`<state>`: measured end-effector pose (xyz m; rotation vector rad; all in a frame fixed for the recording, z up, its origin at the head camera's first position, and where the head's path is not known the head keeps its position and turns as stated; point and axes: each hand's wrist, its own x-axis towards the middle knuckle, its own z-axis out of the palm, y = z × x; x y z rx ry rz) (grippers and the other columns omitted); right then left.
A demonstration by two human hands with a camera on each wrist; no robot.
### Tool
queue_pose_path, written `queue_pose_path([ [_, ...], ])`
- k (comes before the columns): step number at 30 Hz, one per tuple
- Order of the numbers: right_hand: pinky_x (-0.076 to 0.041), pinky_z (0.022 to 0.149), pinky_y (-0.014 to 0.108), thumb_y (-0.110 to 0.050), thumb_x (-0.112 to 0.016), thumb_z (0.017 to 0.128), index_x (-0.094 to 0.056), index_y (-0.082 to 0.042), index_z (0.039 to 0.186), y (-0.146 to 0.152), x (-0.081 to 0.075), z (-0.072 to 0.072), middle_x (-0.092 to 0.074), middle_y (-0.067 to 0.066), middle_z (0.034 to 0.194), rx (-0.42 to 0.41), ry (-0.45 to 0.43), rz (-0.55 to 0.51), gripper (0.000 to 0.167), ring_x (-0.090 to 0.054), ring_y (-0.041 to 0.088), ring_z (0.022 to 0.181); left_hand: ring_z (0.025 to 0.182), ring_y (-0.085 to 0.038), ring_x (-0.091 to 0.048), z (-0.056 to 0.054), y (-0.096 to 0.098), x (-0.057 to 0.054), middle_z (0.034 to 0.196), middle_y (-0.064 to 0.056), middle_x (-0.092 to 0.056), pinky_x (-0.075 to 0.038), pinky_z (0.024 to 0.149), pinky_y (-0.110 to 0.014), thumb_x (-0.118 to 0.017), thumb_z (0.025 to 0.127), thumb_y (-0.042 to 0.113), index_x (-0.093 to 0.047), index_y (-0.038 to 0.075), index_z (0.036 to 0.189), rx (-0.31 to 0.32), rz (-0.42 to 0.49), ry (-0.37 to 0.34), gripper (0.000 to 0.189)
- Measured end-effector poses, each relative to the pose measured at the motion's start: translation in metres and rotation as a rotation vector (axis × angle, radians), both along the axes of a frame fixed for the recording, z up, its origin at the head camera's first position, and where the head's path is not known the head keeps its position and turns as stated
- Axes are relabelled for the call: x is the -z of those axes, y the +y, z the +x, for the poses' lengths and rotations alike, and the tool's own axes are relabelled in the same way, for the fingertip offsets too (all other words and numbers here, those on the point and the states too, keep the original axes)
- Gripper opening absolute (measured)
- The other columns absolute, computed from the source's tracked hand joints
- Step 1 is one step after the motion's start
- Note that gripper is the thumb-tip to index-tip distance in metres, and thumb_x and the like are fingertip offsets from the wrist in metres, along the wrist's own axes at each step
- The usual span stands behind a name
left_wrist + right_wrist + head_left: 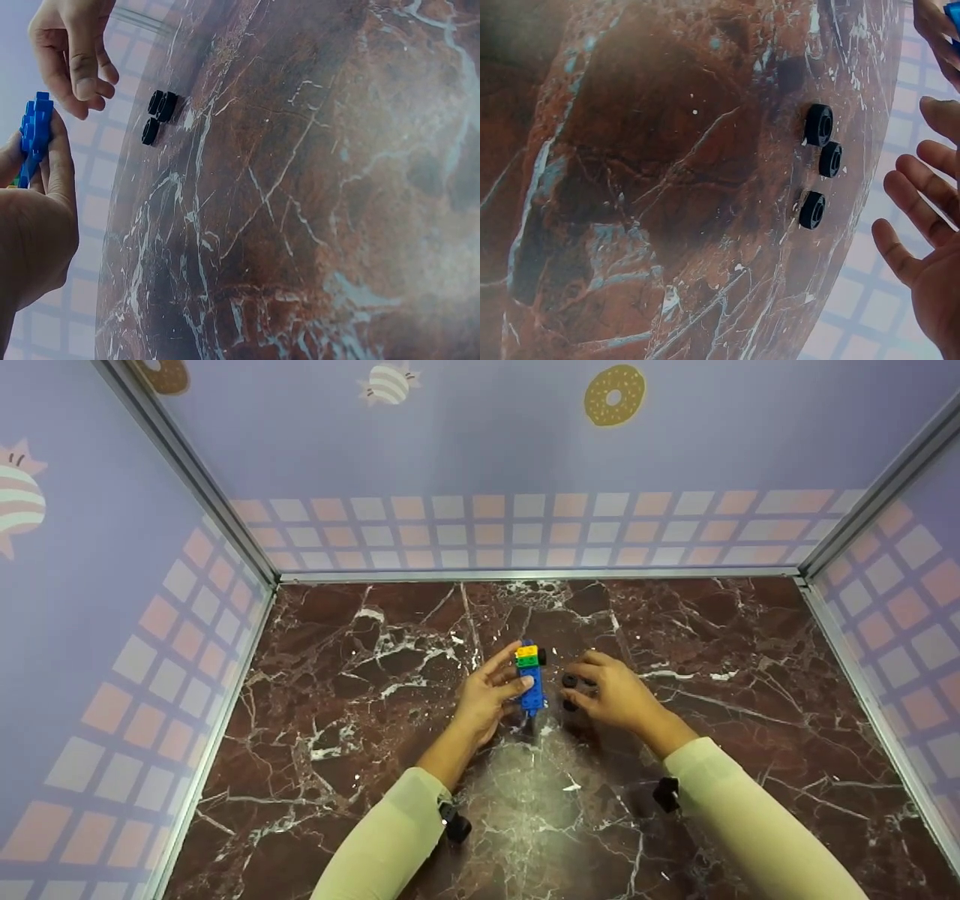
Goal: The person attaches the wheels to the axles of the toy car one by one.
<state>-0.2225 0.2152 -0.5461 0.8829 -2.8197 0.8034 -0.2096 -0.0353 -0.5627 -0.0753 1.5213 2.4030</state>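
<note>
My left hand (480,701) holds a toy vehicle of building blocks, its thumb pressed on the long blue base (532,694). At the far end sit a yellow brick (526,651) and a green brick (528,661), with a black wheel (542,657) on the right side. Three loose black wheels (819,125) stand on the table, seen from the side in the right wrist view. Over them hovers my right hand (619,694), fingers spread and apart from the wheels in the right wrist view. In the left wrist view, the base's blue end (36,131) shows between thumb and fingers.
The table (360,780) has a dark red-brown marbled top with white veins. Lilac panels (480,457) with printed sweets and checks enclose its back and both sides, joined by metal corner rails. A small black camera is strapped at each wrist.
</note>
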Motion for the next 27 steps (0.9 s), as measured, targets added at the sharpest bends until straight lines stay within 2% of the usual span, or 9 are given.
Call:
queue_pose_path([
  [14,-0.065,0.089,0.055,-0.021,-0.089,0.094,-0.081,0.000,0.120,0.005,0.014,0.003,-0.069,0.017,0.111,-0.030,0.027,0.050,0.034,-0.069,0.033,0.094,0.101,-0.023,-0.078,0.000,-0.001,0.001,0.127,-0.012,-0.075,-0.071,0.085,-0.041,-0.074,0.101,-0.007,-0.053,0.014,0.164,-0.002,-0.011,0.011,0.070],
  [21,-0.065,0.096,0.058,-0.021,-0.089,0.093,-0.081,0.001,0.121,0.008,0.020,0.006,-0.072,0.021,0.118,-0.029,0.024,0.115,0.037,-0.072,0.040,0.105,0.099,-0.023,-0.079,0.000,0.000,0.002,0.122,-0.010,-0.076,-0.072,0.086,-0.043,-0.075,0.100,-0.007,-0.054,0.014,0.164,-0.008,-0.001,-0.003,0.070],
  [27,-0.065,0.091,0.055,-0.021,-0.091,0.092,-0.082,-0.001,0.114,0.008,0.024,0.006,-0.070,0.016,0.110,-0.047,0.028,0.127,0.031,-0.070,0.035,0.099,0.100,-0.023,-0.079,-0.001,0.000,0.003,0.122,-0.010,-0.076,-0.072,0.086,-0.043,-0.074,0.101,-0.006,-0.050,0.011,0.166,-0.002,-0.003,0.004,0.072],
])
